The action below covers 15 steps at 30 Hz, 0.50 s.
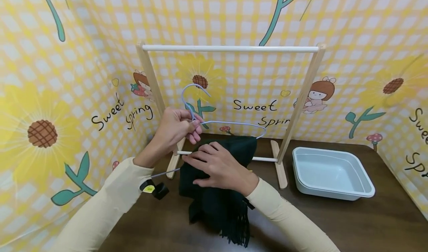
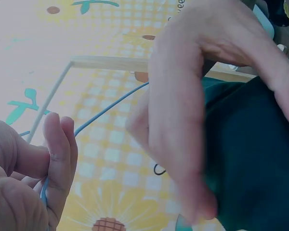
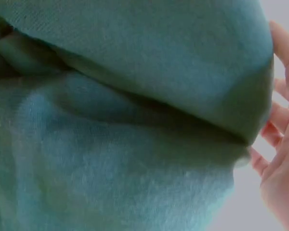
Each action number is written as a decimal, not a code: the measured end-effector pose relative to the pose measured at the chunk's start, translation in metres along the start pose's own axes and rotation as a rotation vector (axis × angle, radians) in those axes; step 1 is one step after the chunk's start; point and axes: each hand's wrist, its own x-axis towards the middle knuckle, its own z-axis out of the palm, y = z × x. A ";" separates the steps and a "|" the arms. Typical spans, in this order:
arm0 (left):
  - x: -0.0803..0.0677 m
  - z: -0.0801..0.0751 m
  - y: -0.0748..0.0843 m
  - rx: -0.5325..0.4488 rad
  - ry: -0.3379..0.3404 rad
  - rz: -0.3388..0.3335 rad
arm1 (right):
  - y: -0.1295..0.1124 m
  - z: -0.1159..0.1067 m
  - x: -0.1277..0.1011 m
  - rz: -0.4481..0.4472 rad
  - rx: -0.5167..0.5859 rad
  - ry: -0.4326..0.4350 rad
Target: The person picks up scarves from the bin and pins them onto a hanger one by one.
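Observation:
My left hand (image 1: 180, 126) pinches a light blue wire hanger (image 1: 230, 122) at the base of its hook, between thumb and fingers. The hook points up, and one hanger shoulder runs out to the right. A dark green scarf (image 1: 220, 203) with a fringe hangs folded over the hanger, hiding most of its lower bar. Spread across the upper part of the scarf, my right hand (image 1: 217, 166) rests with loosely bent fingers. In the right wrist view, the fingers of that hand (image 3: 282, 125) lie along the edge of the folded cloth (image 3: 135, 183).
Behind the hanger stands a wooden rack (image 1: 300, 103) with a white top rail (image 1: 230, 48). A pale blue plastic basin (image 1: 331, 194) sits on the brown table (image 1: 317, 226) at the right. Patterned yellow cloth (image 1: 227, 25) forms the walls around.

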 end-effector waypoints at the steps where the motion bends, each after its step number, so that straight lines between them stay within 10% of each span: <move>1: -0.001 -0.001 0.001 -0.001 0.001 0.002 | 0.000 -0.001 0.001 -0.002 -0.002 -0.021; 8: -0.006 -0.009 0.002 -0.036 0.028 -0.003 | -0.007 -0.002 0.007 -0.080 -0.157 -0.102; 15: -0.008 -0.009 0.003 -0.084 0.014 0.030 | -0.007 0.004 0.008 -0.119 -0.161 0.054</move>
